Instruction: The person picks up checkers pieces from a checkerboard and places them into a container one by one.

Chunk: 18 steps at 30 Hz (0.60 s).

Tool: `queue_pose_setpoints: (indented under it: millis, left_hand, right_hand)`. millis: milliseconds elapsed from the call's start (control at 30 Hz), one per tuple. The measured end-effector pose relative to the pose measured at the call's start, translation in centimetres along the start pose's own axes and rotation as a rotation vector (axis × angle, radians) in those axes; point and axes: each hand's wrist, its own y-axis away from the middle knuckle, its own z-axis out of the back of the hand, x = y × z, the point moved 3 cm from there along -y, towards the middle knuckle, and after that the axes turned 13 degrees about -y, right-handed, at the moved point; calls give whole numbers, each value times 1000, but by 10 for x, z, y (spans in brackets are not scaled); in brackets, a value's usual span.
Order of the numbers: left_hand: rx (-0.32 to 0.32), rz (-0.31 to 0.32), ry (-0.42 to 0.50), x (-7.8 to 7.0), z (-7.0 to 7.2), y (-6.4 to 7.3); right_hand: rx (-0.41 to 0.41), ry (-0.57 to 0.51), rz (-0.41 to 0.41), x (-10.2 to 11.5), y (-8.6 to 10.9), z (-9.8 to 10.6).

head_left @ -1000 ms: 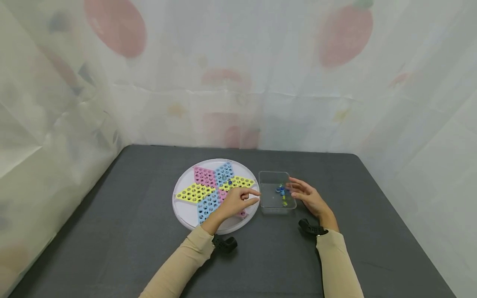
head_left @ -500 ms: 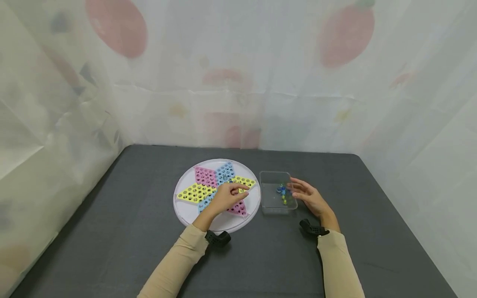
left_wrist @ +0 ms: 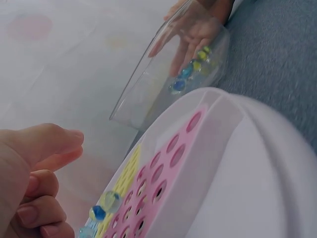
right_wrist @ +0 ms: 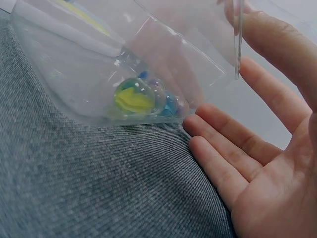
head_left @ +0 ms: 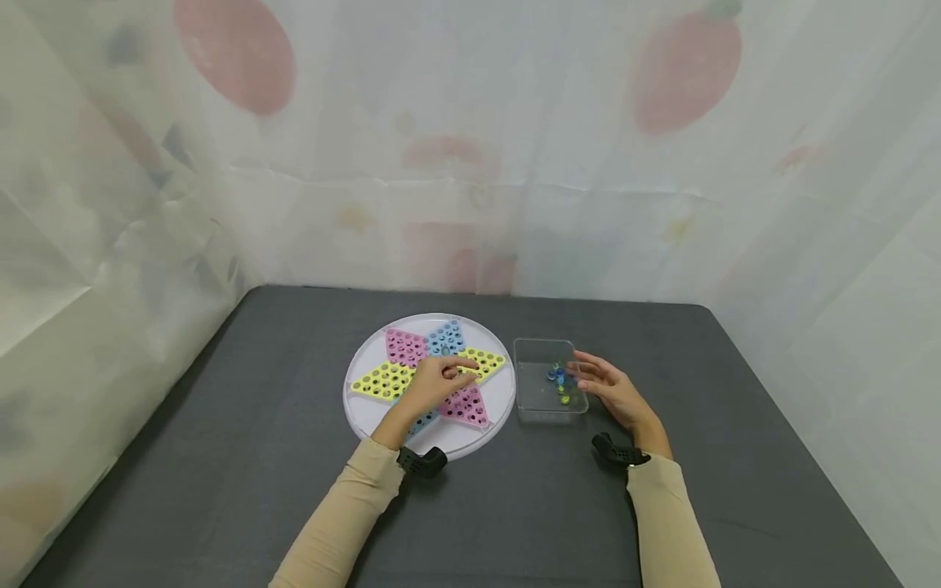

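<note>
A round white Chinese checkers board (head_left: 362,420) with a pink, blue and yellow star lies on the table. Over its right half hovers my left hand (head_left: 432,382), thumb and index finger forward, the other fingers curled. The left wrist view shows the thumb (left_wrist: 54,140) above the board with no marble visible at its tip; the palm is hidden, so I cannot tell whether the hand holds a marble. Glass marbles (left_wrist: 111,201) sit on the board near the fingers. My right hand (head_left: 617,400) rests its loosely extended fingers (right_wrist: 218,158) against the clear plastic box (head_left: 532,408).
Several blue and yellow marbles (head_left: 562,384) lie in the box, close to its right wall. The box stands right beside the board on a dark table (head_left: 294,343). A pale printed curtain (head_left: 470,122) encloses the back and sides.
My left hand has drawn away from the box, leftward and slightly up, over the board. The right hand stays at the box.
</note>
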Motion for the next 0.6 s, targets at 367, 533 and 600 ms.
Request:
queue_pose_setpoints:
  millis: [367,533,600]
  left_hand:
    - [-9,33,-11,11,2,-3]
    - [-16,23,-33,13,2,-4]
    - [-20,19,-47,14,2,-4]
  right_hand:
    - [-8,-3,0,1,0,-1]
    - [-11,6,1,1,0,-2]
    - [-14,8,-2,1,0,-1]
